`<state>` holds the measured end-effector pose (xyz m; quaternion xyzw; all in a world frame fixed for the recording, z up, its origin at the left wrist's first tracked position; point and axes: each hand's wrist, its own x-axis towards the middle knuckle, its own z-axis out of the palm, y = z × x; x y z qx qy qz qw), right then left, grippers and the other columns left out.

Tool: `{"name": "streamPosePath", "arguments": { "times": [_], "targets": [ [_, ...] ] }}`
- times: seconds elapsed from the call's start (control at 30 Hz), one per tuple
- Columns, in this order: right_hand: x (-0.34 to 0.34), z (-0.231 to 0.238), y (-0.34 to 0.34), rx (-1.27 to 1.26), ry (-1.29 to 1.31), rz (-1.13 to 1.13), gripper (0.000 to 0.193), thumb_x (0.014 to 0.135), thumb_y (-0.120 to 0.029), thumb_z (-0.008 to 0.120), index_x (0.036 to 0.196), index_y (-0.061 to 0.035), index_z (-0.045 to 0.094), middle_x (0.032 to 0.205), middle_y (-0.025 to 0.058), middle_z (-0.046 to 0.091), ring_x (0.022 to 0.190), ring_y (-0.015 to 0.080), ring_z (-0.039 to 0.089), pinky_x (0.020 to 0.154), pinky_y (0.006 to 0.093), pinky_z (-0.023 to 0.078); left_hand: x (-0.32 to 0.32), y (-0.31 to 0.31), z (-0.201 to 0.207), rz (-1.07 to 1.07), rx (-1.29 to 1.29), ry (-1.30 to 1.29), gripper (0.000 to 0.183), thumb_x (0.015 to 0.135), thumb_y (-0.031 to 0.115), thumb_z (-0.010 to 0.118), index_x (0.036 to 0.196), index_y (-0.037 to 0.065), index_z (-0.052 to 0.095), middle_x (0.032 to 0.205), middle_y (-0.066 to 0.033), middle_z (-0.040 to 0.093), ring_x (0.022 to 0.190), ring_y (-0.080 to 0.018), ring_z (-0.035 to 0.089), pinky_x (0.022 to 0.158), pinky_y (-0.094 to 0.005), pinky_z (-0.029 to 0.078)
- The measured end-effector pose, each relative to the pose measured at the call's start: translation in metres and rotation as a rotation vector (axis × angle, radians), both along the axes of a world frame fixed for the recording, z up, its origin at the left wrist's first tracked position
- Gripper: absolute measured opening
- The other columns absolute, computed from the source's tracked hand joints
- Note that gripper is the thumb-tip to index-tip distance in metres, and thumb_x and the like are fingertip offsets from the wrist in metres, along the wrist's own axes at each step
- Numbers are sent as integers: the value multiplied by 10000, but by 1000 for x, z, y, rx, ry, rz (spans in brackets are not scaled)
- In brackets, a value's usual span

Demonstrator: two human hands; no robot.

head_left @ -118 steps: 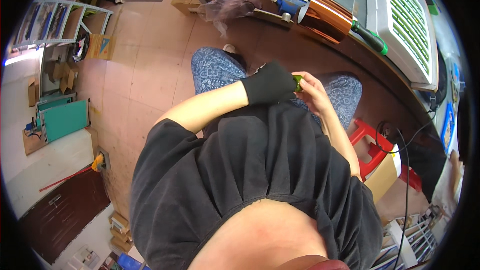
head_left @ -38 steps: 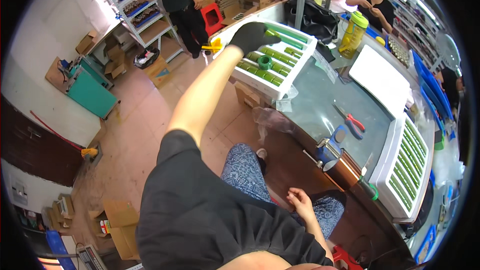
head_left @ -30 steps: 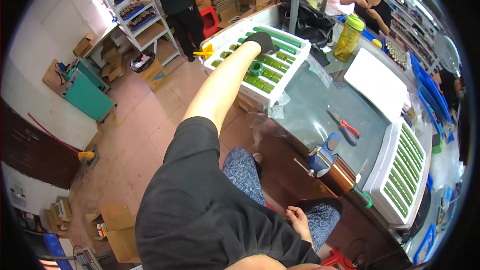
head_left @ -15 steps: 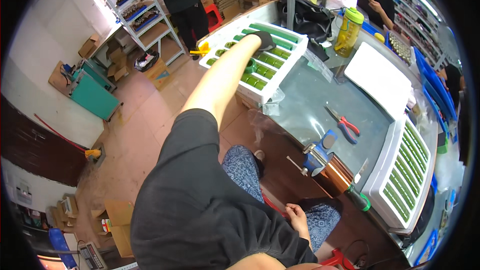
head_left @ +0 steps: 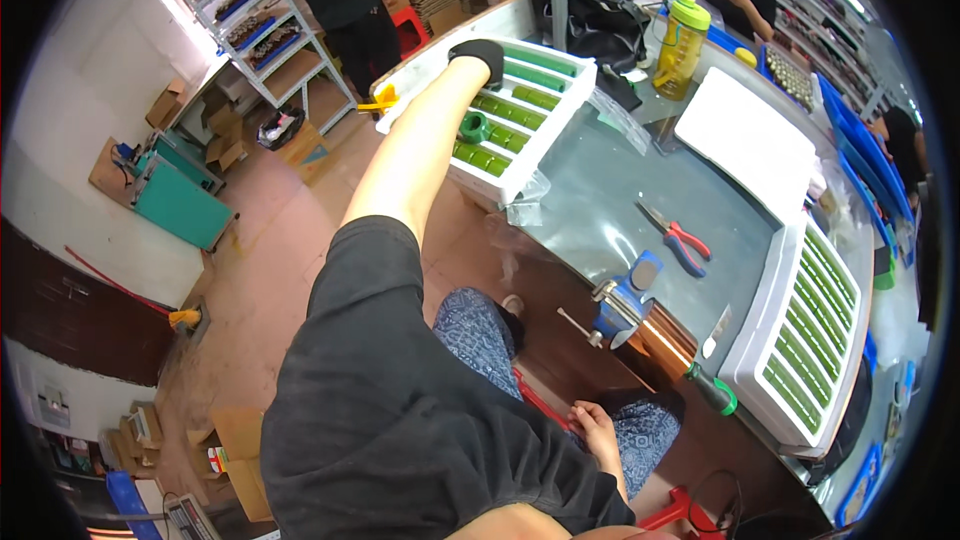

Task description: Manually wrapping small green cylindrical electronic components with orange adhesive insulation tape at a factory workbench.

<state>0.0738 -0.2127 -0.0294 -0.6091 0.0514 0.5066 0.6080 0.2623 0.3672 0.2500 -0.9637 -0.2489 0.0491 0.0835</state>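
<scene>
My left hand (head_left: 477,62), in a black glove, is stretched out over the far left part of a white tray (head_left: 548,138) at the left end of the table (head_left: 600,205). My fingers are hidden behind the glove and wrist, so I cannot tell whether they grasp anything. The tray holds rows of green pieces (head_left: 515,112), and a green ring (head_left: 474,127) sits on top of them, just beside my forearm. My bare right hand (head_left: 597,432) is low by my right thigh, fingers loosely curled; I cannot tell whether they hold anything. On the table lie pliers (head_left: 683,252), well apart from both hands. Nearer me, at the edge, are a blue vise (head_left: 622,308) and a copper-coloured cylinder (head_left: 655,345). A second tray (head_left: 768,330) of green rows stands to the right.
</scene>
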Motion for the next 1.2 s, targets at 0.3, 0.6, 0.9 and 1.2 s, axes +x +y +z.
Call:
{"name": "streamPosePath", "arguments": {
  "times": [0.3, 0.6, 0.9, 1.2],
  "targets": [
    [-3, 2, -1, 49, -55, 28, 288, 914, -205, 551, 1145, -33, 537, 1011, 48, 594, 923, 129, 576, 795, 255, 488, -33, 33, 2, -26, 124, -218, 299, 699, 224, 578, 892, 22, 685, 957, -215, 640, 899, -352, 630, 817, -415, 498],
    [-1, 84, 27, 515, -68, 209, 487, 958, -324, 447, 1350, -54, 343, 1240, 135, 492, 1107, 237, 528, 944, 360, 425, -215, -249, -36, -728, -678, -394, 302, 679, 174, 705, 953, 72, 628, 897, -118, 634, 817, -292, 626, 727, -350, 492],
    [-13, 60, -11, 316, 122, -226, 388, 944, -284, 490, 1250, -47, 462, 1005, 99, 606, 752, 135, 613, 665, 254, 540, -234, -351, -197, -372, -985, -385, 485, 699, 285, 765, 1050, 6, 581, 1021, -148, 602, 946, -256, 592, 786, -350, 472],
    [-1, 48, -47, 220, 51, -470, 310, 935, -298, 506, 1148, -72, 519, 904, 56, 593, 642, 96, 532, 547, 212, 445, -151, -329, -243, -537, -1063, -345, 806, 655, 459, 764, 1240, -1, 455, 1152, -201, 545, 1089, -351, 529, 903, -366, 431]
  ]
}}
